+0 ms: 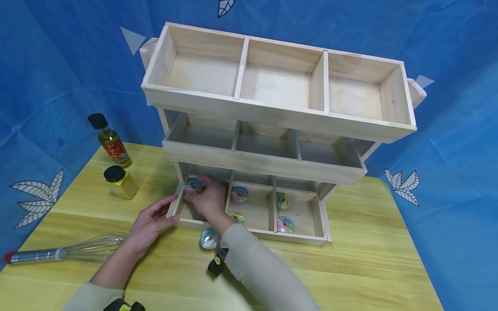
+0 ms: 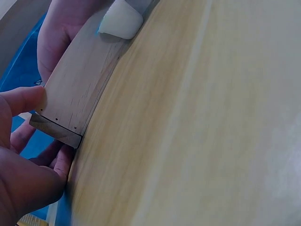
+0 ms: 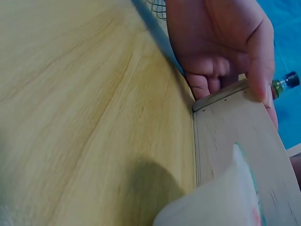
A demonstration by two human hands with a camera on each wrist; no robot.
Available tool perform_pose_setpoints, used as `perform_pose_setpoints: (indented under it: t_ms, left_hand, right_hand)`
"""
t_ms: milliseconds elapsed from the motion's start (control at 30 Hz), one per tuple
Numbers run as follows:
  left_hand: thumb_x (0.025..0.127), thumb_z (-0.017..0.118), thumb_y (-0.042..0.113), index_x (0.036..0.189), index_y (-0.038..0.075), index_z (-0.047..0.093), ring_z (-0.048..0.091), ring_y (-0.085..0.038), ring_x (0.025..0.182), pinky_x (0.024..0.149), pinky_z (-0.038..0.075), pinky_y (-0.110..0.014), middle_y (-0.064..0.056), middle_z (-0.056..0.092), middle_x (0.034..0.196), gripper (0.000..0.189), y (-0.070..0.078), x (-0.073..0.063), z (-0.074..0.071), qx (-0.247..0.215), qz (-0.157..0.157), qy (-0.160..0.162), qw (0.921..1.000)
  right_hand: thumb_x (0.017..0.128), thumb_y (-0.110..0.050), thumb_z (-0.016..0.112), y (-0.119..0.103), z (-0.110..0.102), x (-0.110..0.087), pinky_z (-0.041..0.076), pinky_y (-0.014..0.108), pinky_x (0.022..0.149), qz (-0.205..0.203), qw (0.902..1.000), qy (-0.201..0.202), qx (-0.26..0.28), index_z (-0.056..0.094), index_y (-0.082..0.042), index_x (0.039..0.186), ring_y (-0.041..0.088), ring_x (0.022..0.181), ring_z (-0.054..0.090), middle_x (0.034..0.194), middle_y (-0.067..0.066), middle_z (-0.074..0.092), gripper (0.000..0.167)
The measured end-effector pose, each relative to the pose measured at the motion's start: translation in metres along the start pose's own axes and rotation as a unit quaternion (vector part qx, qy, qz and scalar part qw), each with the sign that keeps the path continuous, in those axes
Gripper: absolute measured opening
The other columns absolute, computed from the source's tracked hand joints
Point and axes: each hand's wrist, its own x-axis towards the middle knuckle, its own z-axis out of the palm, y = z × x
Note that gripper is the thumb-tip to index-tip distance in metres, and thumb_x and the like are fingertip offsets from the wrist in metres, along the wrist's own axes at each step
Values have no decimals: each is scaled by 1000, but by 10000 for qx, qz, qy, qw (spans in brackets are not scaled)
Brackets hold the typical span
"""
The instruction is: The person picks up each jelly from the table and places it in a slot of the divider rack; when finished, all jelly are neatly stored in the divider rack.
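A three-tier wooden rack (image 1: 253, 162) stands on the table. My right hand (image 1: 210, 198) reaches into the bottom tier's left compartment and holds a jelly cup (image 1: 192, 185) with a printed lid, near the back. Thumb and fingers lie at the cup's edge. At the tier's front left corner, my left hand (image 1: 149, 224) grips the wood, thumb on the front board (image 2: 70, 94) and the other fingers round the side. Another jelly cup (image 1: 209, 239) sits on the table before the front board; its white body (image 3: 211, 202) shows close up in the right wrist view.
Two jelly cups (image 1: 239, 194) lie in the bottom middle compartment, two more (image 1: 285, 224) in the right one. To the left stand an oil bottle (image 1: 114, 147) and a black-lidded yellow jar (image 1: 123, 183). A whisk (image 1: 78, 250) lies at the table's left. Blue cloth (image 1: 447, 151) hangs behind.
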Motion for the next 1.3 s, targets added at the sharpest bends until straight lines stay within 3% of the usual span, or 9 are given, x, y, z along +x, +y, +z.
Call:
perform_pose_setpoints:
  t_ms: [333,667,900,1300]
  left_hand:
    - [92,72,7,149,-3,42,38,-37,134,94,41,-15,-25,40,148,65,0,0,0,-58,3,-26,10000]
    - [92,72,9,148,-3,42,38,-37,134,94,40,-15,-25,40,148,65,-1,1,0,60,65,-28,10000]
    - [92,72,8,149,-2,41,35,-37,136,94,39,-13,-24,38,150,66,1,-1,0,9,-56,-13,10000]
    - [93,71,7,150,-2,41,34,-37,137,93,40,-13,-25,38,150,65,2,-1,0,-83,-87,-21,9999]
  right_hand:
    - [62,-12,96,3,-2,-2,50,24,68,-212,9996,126,-169,69,-11,108,11,75,61,91,0,69,54]
    - [65,-12,95,6,-3,-2,50,24,68,-284,9995,37,-105,63,-11,106,14,81,63,93,2,69,52]
    - [62,-16,97,5,-3,-3,50,26,70,-323,9992,29,-230,62,-13,105,16,83,62,97,2,68,56]
    - [64,-21,95,-3,-13,-7,51,30,75,-188,9972,-503,-516,57,-15,118,21,88,62,97,4,67,66]
